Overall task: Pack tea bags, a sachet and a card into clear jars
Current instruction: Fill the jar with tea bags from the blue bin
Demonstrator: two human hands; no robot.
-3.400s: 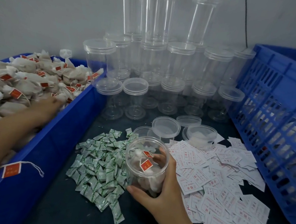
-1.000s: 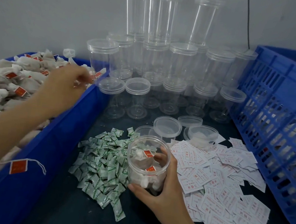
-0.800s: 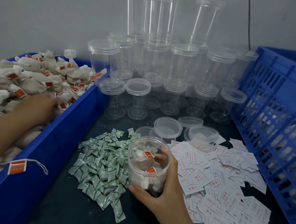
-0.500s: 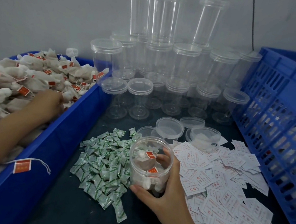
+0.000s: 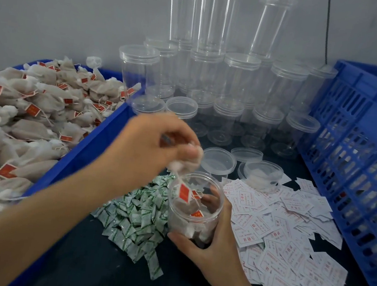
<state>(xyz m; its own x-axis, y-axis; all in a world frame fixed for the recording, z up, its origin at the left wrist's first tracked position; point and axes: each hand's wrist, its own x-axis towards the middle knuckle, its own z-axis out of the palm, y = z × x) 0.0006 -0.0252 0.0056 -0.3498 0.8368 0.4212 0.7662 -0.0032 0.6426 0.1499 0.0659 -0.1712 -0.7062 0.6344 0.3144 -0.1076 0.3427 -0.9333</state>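
My right hand (image 5: 212, 245) grips an open clear jar (image 5: 195, 210) standing on the dark table, partly filled with tea bags. My left hand (image 5: 157, 142) hovers just above the jar's mouth, pinching a white tea bag (image 5: 186, 162) whose string and red tag (image 5: 184, 192) dangle into the jar. To the left, a blue bin (image 5: 84, 148) holds a heap of tea bags (image 5: 30, 112). Green sachets (image 5: 138, 216) lie in a pile left of the jar. White cards with red print (image 5: 285, 232) are spread to its right.
Stacked empty clear jars with lids (image 5: 222, 81) fill the back against the wall. Loose lids (image 5: 218, 161) and a lid holding something white (image 5: 262, 175) lie behind the held jar. A blue slatted crate (image 5: 362, 161) walls off the right side.
My left hand has left the tea bag bin and swung right with a tea bag, reaching above the jar's mouth. My right hand has kept its hold on the jar.
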